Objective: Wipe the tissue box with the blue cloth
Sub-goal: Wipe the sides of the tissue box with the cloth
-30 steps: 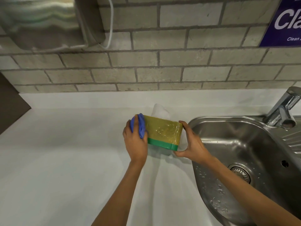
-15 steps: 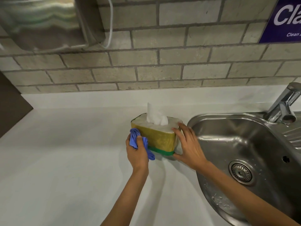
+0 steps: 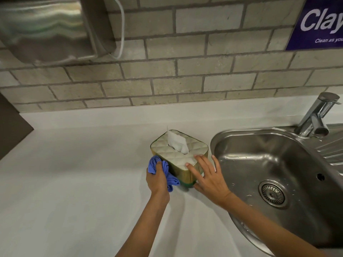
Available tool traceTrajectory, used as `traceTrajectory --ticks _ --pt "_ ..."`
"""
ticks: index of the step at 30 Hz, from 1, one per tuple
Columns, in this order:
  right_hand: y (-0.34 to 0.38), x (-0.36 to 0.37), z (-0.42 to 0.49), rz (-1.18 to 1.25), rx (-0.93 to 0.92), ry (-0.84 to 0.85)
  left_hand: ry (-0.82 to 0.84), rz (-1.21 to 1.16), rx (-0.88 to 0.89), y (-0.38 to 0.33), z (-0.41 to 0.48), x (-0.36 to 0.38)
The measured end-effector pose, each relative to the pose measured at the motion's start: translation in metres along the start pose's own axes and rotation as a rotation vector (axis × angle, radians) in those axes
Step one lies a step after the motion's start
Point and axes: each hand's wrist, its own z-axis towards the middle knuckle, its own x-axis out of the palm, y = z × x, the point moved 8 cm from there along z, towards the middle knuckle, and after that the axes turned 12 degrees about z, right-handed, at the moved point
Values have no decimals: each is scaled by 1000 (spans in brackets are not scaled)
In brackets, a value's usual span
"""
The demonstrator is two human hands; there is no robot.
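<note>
At nine o'clock of the tissue box (image 3: 178,154), the left hand (image 3: 157,180) clenches the blue cloth (image 3: 167,173); the right hand (image 3: 207,175), fingers spread, braces it, and hard wiping could shove it sinkward.

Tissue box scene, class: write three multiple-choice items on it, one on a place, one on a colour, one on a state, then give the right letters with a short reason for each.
1. Where does the tissue box stand?
A. in the sink
B. on the counter left of the sink
C. on the tap

2. What colour is the cloth?
A. blue
B. red
C. white

3. What is the right hand doing?
A. turning the tap
B. gripping the cloth
C. resting open on the box

Answers:
1 B, it sits on the white counter beside the sink.
2 A, the bunched cloth in the left hand is blue.
3 C, its fingers lie spread on the box's top and side.
</note>
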Motion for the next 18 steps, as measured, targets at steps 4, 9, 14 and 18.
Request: traceTrajectory --ticks 4,9,14,18 --pt "3 3 -2 -2 -50 -15 10 39 9 -2 3 -1" --pt "6 6 -2 -51 -76 -60 28 77 5 -2 5 0" --pt "5 -5 -1 10 -31 -103 37 88 -4 -3 5 -1" --pt "-34 -23 -4 257 385 -156 64 71 -22 -1 3 -3"
